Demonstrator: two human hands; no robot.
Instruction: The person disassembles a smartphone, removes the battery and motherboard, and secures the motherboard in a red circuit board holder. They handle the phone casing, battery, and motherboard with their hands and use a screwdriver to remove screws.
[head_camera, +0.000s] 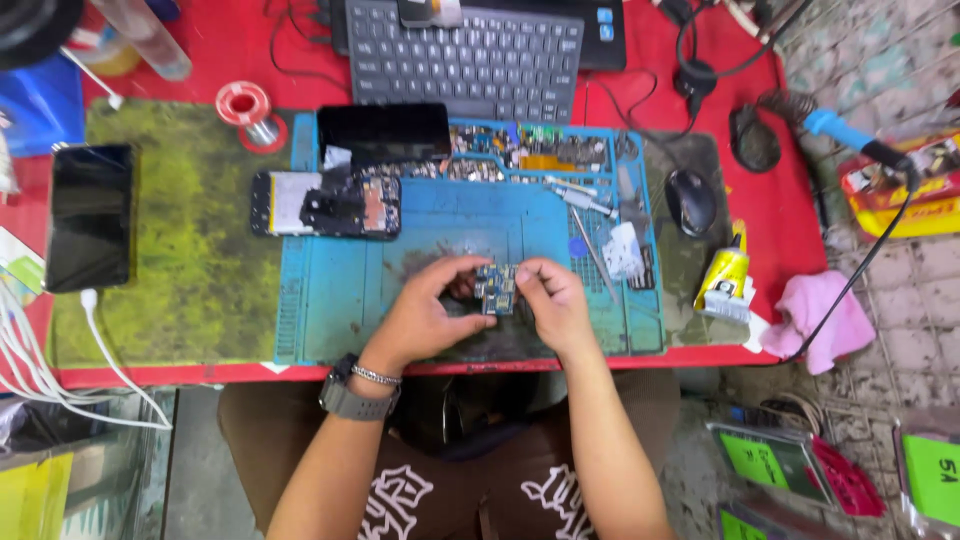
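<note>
Pinching a small circuit board (495, 288) between them, the left hand (425, 315) and right hand (552, 300) close fingertips on its edges, keeping it raised over the near blue work mat (350, 310); an opened phone (325, 205) lies far-left, within reach.

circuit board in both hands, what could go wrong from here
1. The small circuit board is pinched only by the fingertips of the left hand and right hand; it might slip onto the blue mat.
2. Tweezers and loose parts lie close by the right hand; an elbow move could scatter them.
</note>
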